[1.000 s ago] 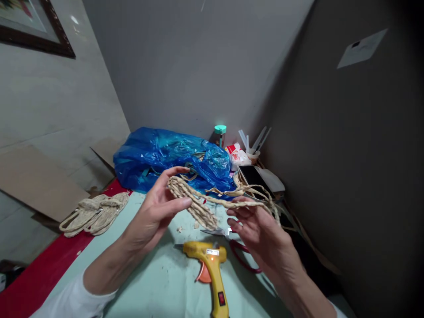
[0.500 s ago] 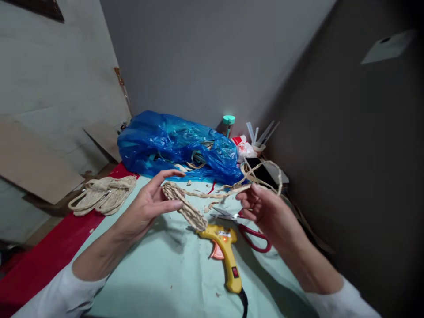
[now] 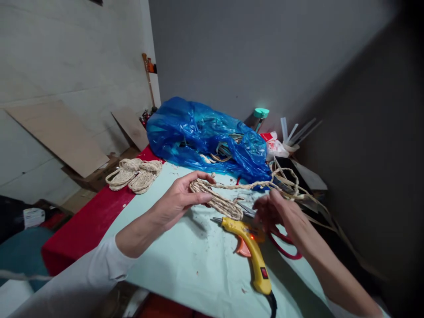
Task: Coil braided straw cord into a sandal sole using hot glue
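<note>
My left hand (image 3: 180,201) pinches one end of a small braided straw sole (image 3: 217,201), thumb below and fingers above, just over the pale green table cover (image 3: 185,260). A loose straw braid (image 3: 255,186) runs from the sole to the right. My right hand (image 3: 276,212) is lowered beside the braid, over the red-handled scissors (image 3: 281,245); its fingers are blurred and curled. A yellow glue gun (image 3: 253,251) lies on the cover just below the sole, its light on.
A blue plastic bag (image 3: 202,132) with straw strips sits at the back. Two finished straw sandals (image 3: 135,173) lie on the red cloth (image 3: 86,225) at left. A teal-capped bottle (image 3: 260,115), a cup of glue sticks (image 3: 291,141) and a dark phone (image 3: 288,170) stand by the right wall.
The view has swung left. My left hand has carried the sole lower, close to the glue gun's nozzle. My right hand has dropped from the raised braid toward the scissors.
</note>
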`<state>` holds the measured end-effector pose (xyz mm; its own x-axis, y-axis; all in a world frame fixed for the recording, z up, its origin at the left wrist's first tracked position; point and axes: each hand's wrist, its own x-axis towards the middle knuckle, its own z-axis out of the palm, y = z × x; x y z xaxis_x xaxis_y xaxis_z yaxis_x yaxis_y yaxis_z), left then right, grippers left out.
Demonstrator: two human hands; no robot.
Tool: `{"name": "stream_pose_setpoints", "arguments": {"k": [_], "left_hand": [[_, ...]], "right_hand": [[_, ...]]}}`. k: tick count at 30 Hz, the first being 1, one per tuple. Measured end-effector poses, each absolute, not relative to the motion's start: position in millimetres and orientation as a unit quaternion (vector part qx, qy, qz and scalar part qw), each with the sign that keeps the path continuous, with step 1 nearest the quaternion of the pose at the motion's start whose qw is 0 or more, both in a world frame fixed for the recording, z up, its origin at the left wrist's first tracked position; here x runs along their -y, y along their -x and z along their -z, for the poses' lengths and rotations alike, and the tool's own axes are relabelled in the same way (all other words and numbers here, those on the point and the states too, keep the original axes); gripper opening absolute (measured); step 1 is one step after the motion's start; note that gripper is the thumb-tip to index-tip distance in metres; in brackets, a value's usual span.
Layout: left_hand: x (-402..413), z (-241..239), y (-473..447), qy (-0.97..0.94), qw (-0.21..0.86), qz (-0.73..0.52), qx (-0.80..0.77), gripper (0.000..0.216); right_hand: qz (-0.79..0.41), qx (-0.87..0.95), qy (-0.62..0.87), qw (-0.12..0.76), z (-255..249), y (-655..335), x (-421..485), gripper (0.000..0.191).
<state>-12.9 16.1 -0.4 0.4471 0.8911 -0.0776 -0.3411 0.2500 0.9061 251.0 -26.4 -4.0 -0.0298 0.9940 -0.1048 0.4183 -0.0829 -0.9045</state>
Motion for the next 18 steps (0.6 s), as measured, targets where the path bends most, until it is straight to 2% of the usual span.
{"name": "stream_pose_setpoints", "arguments": {"k": [4,5,8,14,18], "left_hand": [[-15.2,3.0,11.9,-0.454,0.722,-0.419,-0.313,0.034],[-14.9,4.1,11.5,-0.461,0.716,-0.419,-0.313,0.034],[-13.0,6.7,9.6,-0.49,0.693,-0.424,-0.315,0.031],[-12.6,10.3,6.7,-0.54,0.656,-0.418,-0.322,0.028],[-16.3,10.8,8.4,-0.544,0.646,-0.42,-0.331,0.027]], "right_hand": [[-0.297,0.648,0.653,0.254,17.7,-260.7,79.8,0.044],[-0.239,0.682,0.661,0.202,21.5,-261.0,90.6,0.039],[-0.154,0.739,0.646,0.117,32.7,-254.1,110.9,0.034],[-0.184,0.696,0.692,0.054,45.0,-238.5,100.2,0.036],[-0.24,0.669,0.698,0.089,53.1,-259.8,99.4,0.031]]}}
